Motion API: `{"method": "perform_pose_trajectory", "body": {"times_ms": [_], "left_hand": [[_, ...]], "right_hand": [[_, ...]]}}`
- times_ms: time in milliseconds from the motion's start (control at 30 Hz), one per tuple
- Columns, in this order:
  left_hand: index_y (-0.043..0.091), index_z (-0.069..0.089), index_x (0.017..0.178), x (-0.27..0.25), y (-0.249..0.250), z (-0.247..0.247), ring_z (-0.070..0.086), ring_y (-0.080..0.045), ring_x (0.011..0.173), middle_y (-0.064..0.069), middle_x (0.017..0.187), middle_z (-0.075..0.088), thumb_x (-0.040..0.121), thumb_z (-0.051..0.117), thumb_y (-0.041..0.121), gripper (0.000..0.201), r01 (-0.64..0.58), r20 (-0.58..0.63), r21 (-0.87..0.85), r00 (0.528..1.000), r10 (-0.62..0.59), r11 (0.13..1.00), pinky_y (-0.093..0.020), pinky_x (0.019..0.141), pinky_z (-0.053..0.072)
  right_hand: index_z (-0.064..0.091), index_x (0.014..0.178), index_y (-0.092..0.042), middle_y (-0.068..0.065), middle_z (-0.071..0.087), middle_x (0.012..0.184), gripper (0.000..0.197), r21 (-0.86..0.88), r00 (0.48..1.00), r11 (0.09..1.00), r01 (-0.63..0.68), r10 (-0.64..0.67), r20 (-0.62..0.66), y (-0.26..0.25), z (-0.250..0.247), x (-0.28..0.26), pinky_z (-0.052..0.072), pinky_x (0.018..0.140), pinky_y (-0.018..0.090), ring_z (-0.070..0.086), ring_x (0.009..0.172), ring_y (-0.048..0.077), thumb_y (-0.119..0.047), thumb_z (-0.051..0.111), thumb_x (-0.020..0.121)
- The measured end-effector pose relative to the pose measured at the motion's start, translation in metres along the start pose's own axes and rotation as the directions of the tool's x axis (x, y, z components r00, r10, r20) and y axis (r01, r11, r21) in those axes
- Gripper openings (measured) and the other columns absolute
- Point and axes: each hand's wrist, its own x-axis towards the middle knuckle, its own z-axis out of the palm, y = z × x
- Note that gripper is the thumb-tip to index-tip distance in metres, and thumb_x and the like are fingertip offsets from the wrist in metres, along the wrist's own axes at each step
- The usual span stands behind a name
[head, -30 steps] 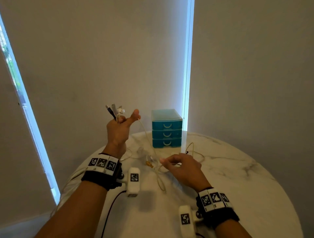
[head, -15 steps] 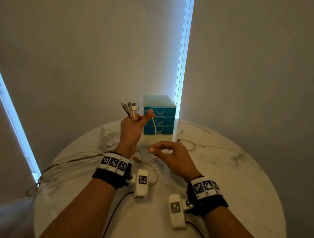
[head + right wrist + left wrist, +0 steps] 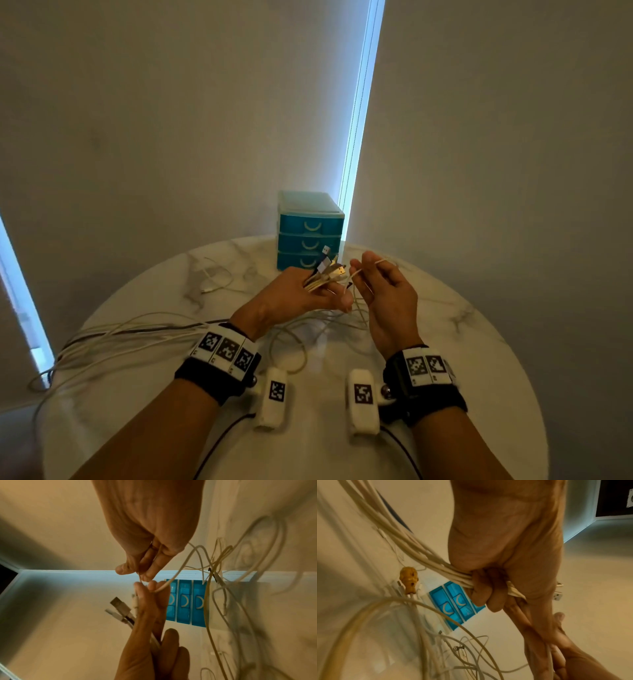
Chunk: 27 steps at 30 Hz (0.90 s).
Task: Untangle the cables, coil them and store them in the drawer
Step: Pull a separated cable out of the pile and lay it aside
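White and cream cables [image 3: 144, 334] trail across our marble-topped round table [image 3: 445, 359] and hang off its left edge. Our left hand [image 3: 301, 298] grips a bundle of their plug ends [image 3: 327, 272], fingers curled round the cords, with the USB plugs sticking out past the fingers. Our right hand [image 3: 387, 298] is held up just beside it, thumb and fingertips pinching a single thin white cable [image 3: 358, 272] that loops down to the tangle on the table.

We can read no brand or writing anywhere. The only markings are black-and-white square codes on the wristbands [image 3: 227, 351] and on the white camera housings [image 3: 274, 399] below each wrist.

Behind the hands, at the table's far edge, stands the teal three-drawer unit [image 3: 310, 228], all three drawers closed, each with a pale crescent handle.

Our left wrist view shows what the head view does not: a yellowish, knobbly connector [image 3: 408, 581] on one cord and a small metal jack plug [image 3: 458, 648] among the thin wires. Our right wrist view shows the fingertips [image 3: 152, 573] of the right hand almost meeting those of the left hand [image 3: 150, 615], though blur leaves us unsure whether they touch.
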Motion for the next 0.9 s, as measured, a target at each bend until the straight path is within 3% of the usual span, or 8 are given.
{"method": "perform_pose_trajectory", "body": {"times_ms": [133, 233, 333, 433, 500, 700, 833, 900], "left_hand": [[0.019, 0.085, 0.1, 0.003, 0.002, -0.004, 0.074, 0.002, 0.088, 0.011, 0.095, 0.082, 0.088, 0.083, 0.038, 0.023, -0.082, -0.238, -0.152, 0.97, 0.044, 0.985, -0.014, 0.077, 0.048], [0.023, 0.085, 0.101, 0.006, -0.002, -0.022, 0.055, 0.0, 0.052, 0.014, 0.082, 0.079, 0.09, 0.081, 0.041, 0.021, -0.172, -0.507, -0.447, 0.857, -0.09, 0.878, -0.014, 0.051, 0.04], [0.025, 0.084, 0.095, 0.007, -0.012, -0.041, 0.029, -0.005, 0.049, -0.003, 0.109, 0.081, 0.092, 0.08, 0.042, 0.017, -0.283, -0.568, -0.613, 0.807, -0.162, 0.738, -0.022, 0.044, 0.022], [0.024, 0.083, 0.105, 0.009, -0.018, -0.041, 0.023, -0.007, 0.049, 0.002, 0.113, 0.079, 0.095, 0.076, 0.048, 0.026, -0.226, -0.52, -0.58, 0.842, -0.143, 0.783, -0.025, 0.044, 0.018], [0.033, 0.084, 0.108, 0.01, -0.019, -0.034, 0.023, -0.011, 0.054, 0.001, 0.093, 0.071, 0.091, 0.079, 0.055, 0.028, -0.099, -0.417, -0.5, 0.898, -0.139, 0.86, -0.031, 0.05, 0.016], [0.045, 0.082, 0.108, 0.001, -0.006, -0.007, 0.06, -0.003, 0.077, 0.019, 0.108, 0.079, 0.086, 0.061, 0.081, 0.047, 0.195, -0.089, -0.077, 0.975, -0.201, 0.978, -0.023, 0.06, 0.041], [0.031, 0.086, 0.097, 0.0, 0.0, -0.006, 0.059, 0.013, 0.057, 0.022, 0.096, 0.079, 0.091, 0.07, 0.062, 0.035, 0.129, -0.101, -0.039, 0.986, -0.132, 0.991, -0.017, 0.055, 0.04], [0.028, 0.086, 0.09, 0.0, 0.001, -0.008, 0.057, 0.01, 0.051, 0.02, 0.096, 0.08, 0.09, 0.076, 0.056, 0.03, 0.13, -0.126, -0.062, 0.983, -0.137, 0.99, -0.019, 0.053, 0.039]], "right_hand": [[0.077, 0.119, -0.013, 0.008, 0.082, 0.11, 0.038, -0.265, 0.995, 0.964, 0.028, -0.003, 0.095, 0.003, -0.005, 0.003, 0.06, 0.1, 0.038, 0.077, 0.109, 0.02, -0.045, 0.071, 0.099], [0.082, 0.107, -0.023, -0.008, 0.083, 0.103, 0.035, -0.577, 0.958, 0.807, 0.122, 0.056, 0.281, 0.003, -0.009, 0.003, 0.055, 0.091, 0.026, 0.075, 0.1, 0.004, -0.055, 0.069, 0.099], [0.082, 0.112, -0.023, -0.012, 0.082, 0.104, 0.024, -0.705, 0.892, 0.68, 0.2, 0.171, 0.418, 0.01, -0.01, 0.0, 0.055, 0.092, 0.019, 0.074, 0.1, -0.003, -0.041, 0.072, 0.1], [0.083, 0.115, -0.023, -0.006, 0.082, 0.101, 0.02, -0.663, 0.934, 0.712, 0.234, 0.024, 0.356, 0.016, -0.009, 0.001, 0.062, 0.087, 0.024, 0.077, 0.097, 0.008, -0.034, 0.071, 0.103], [0.083, 0.114, -0.021, 0.001, 0.081, 0.096, 0.021, -0.549, 0.972, 0.812, 0.198, -0.092, 0.214, 0.01, -0.008, 0.003, 0.064, 0.076, 0.026, 0.077, 0.088, 0.016, -0.033, 0.073, 0.101], [0.081, 0.111, -0.007, 0.014, 0.08, 0.092, 0.021, -0.203, 0.989, 0.969, 0.139, -0.146, -0.019, -0.005, -0.007, 0.005, 0.065, 0.075, 0.028, 0.077, 0.08, 0.018, -0.022, 0.08, 0.095], [0.079, 0.113, -0.006, 0.011, 0.08, 0.097, 0.022, -0.025, 0.995, 0.998, 0.06, -0.062, -0.083, -0.006, -0.007, 0.005, 0.066, 0.081, 0.031, 0.078, 0.087, 0.02, -0.02, 0.078, 0.097], [0.078, 0.114, -0.005, 0.008, 0.08, 0.092, 0.022, 0.017, 0.994, 0.999, 0.049, -0.047, -0.096, -0.005, -0.007, 0.007, 0.066, 0.084, 0.032, 0.079, 0.088, 0.02, -0.02, 0.077, 0.098]]}}
